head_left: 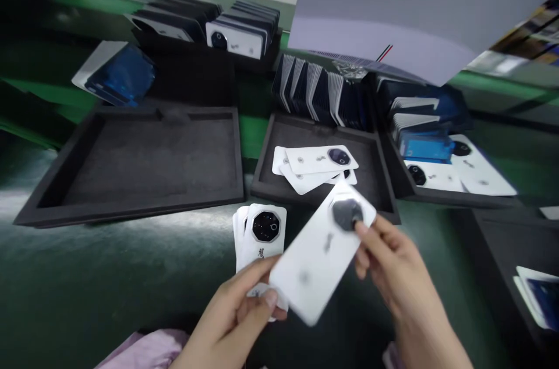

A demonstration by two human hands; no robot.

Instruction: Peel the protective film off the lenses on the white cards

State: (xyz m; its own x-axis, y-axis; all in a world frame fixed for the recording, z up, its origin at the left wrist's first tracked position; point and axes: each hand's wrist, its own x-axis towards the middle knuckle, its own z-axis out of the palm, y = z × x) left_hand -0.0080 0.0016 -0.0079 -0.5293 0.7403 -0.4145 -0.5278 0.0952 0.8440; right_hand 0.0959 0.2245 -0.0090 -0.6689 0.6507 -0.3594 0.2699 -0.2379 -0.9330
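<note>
My left hand (pixel 238 313) grips a small stack of white phone back covers (pixel 257 232), each with a dark octagonal camera ring. My right hand (pixel 388 258) pinches the camera end of one more white back cover (pixel 317 261), which is blurred and tilted across the stack, its lower end resting by my left thumb. Just beyond my hands a dark foam tray (pixel 375 183) holds a few loose white covers (pixel 317 165).
An empty dark foam tray (pixel 144 165) lies to the left. Rows of covers stand upright in racks at the back (pixel 244 28) and middle (pixel 318 87). More covers and a blue-film piece (pixel 425 145) fill a tray on the right. A grey panel (pixel 414 2) overhangs the back.
</note>
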